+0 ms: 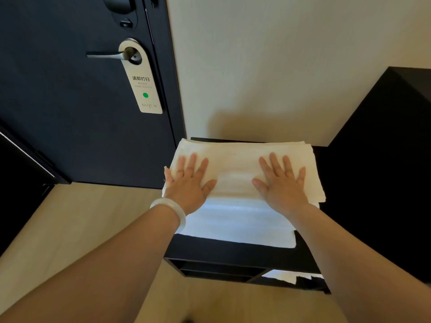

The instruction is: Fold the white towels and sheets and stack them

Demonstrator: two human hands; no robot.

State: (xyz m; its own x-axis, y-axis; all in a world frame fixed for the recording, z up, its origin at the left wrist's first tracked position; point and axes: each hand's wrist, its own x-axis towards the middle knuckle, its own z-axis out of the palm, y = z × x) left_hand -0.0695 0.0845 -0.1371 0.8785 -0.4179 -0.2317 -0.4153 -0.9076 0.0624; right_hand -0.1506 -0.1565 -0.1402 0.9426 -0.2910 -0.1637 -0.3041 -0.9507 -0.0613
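**Forearms out, left hand (189, 183) and right hand (283, 183) flat on the towel stack (238, 159)**

Bare forearms reach forward from the bottom edge, and a pale bangle (171, 209) circles the left wrist. Both hands lie palm down on the top layer, well apart, one toward each side. Their fingers are straight and spread, pressing on the cloth and gripping nothing. The towel stack is white and folded, several layers deep, with a lower layer jutting out toward the camera. It sits on top of a low black shelf unit (233, 250) against the cream wall (279, 66). In the unit's lower right compartment lies another piece of white cloth (286, 277), only partly visible. A taller black cabinet (384, 148) stands just to the right. To the left is a dark door (70, 124) with a metal lever handle (105, 54), from which a door hanger (144, 85) with a green dot dangles. Light wood floor (70, 229) spreads below.
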